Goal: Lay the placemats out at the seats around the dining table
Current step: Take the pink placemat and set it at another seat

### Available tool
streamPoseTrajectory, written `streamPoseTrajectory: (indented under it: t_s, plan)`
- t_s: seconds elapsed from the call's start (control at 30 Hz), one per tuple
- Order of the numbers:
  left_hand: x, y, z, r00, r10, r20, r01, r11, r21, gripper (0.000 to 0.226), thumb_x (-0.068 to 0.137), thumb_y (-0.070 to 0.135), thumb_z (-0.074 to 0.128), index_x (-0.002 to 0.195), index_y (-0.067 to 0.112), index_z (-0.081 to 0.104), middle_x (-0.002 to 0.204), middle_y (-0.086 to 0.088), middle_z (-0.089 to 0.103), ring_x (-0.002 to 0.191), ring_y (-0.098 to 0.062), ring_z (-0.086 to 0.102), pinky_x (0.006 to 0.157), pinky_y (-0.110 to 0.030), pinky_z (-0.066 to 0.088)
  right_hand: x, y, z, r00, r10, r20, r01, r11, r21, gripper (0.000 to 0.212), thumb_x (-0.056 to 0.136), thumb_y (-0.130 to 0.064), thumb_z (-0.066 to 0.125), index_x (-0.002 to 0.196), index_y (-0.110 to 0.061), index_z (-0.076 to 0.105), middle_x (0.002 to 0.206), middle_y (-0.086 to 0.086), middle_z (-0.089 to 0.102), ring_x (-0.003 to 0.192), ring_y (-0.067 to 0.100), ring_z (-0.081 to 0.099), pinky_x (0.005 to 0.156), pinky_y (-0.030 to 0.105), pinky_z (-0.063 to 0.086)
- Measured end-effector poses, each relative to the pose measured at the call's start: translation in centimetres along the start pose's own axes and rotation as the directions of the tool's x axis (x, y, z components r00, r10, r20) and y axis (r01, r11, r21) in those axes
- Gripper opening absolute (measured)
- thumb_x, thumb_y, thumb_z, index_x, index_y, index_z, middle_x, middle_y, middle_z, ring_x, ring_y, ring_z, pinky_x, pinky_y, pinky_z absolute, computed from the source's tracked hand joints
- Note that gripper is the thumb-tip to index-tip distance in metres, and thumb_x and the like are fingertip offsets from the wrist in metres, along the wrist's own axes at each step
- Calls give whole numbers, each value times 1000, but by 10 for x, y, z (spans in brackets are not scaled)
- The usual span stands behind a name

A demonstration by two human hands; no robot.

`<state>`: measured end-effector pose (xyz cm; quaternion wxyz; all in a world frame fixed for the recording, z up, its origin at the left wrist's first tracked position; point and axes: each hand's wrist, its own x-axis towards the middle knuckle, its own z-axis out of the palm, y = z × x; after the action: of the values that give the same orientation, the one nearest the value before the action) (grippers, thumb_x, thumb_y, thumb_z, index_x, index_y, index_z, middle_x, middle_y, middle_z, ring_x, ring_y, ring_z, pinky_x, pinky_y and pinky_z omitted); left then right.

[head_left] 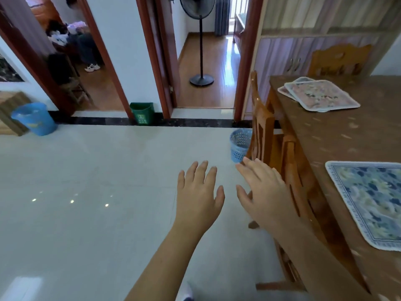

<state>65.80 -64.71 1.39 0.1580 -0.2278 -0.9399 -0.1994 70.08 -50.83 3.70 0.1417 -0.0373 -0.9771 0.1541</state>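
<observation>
Both grips empty: left hand (pixel 198 192) and right hand (pixel 263 192) spread open over the floor, beside the desk (pixel 325 135).
One blue mat (pixel 368 203) lies flat at the desk's near edge; a pink stack (pixel 319 95) waits at the far left corner, so most seats look unserved and the job seems early.

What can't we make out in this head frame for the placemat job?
- Pink placemat stack: count unclear; top mat covers those beneath.
- Blue placemat: cut off by the right edge.
- Dining table: far side out of frame, so seats there are unseen.
- Chairs: seats hidden under the table.
</observation>
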Motion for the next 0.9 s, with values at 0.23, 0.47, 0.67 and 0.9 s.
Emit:
streamPoseTrajectory:
  t_s: [0.23, 0.47, 0.67, 0.9]
  plan:
    - [89, -73, 12, 995, 7, 96, -1, 998, -60, 41, 84, 26, 58, 122, 12, 52, 133, -13, 51, 127, -32, 41, 104, -54, 29, 97, -25, 27, 993, 108, -44, -109, 994, -16, 45, 83, -29, 60, 124, -14, 51, 131, 10, 54, 123, 29, 47, 102, 50, 34]
    - [175, -100, 53, 991, 84, 107, -72, 991, -112, 38, 80, 20, 65, 115, 9, 58, 126, -16, 57, 120, -36, 48, 99, -58, 33, 187, -6, 51, 981, 181, -71, -183, 983, -24, 47, 80, -29, 61, 122, -10, 53, 127, 15, 57, 118, 34, 51, 96, 55, 44]
    - [298, -113, 106, 964, 193, 184, -173, 978, -119, 42, 90, 31, 46, 130, 17, 42, 144, -7, 38, 135, -27, 27, 112, -47, 15, 287, 39, 73, 958, 269, -103, -266, 963, 49, 47, 80, -22, 64, 123, -5, 51, 128, 19, 55, 119, 36, 50, 96, 55, 45]
    - [437, -104, 151, 950, 278, 140, -255, 953, -160, 42, 88, 26, 52, 127, 14, 45, 140, -11, 43, 133, -30, 31, 110, -49, 20, 399, 105, 67, 941, 314, -127, -318, 948, -16, 46, 79, -20, 66, 121, -6, 53, 126, 18, 57, 119, 37, 50, 98, 53, 40]
